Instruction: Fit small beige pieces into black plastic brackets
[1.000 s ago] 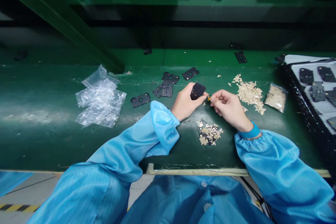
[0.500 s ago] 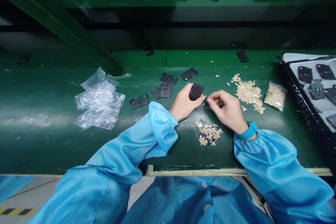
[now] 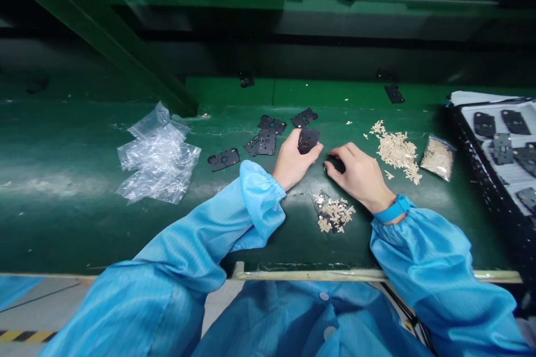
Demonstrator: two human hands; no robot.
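The left hand (image 3: pixel 290 163) pinches a black plate (image 3: pixel 308 141) over the tabletop (image 3: pixel 84 228), seemingly mid-work; the right hand (image 3: pixel 358 176), at its four o'clock, curls, grip unclear. Whether loose plates (image 3: pixel 267 141) at nine o'clock are finished, I cannot tell.

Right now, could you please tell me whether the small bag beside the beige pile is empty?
Not empty: the small bag is see-through, and beige pieces show inside.
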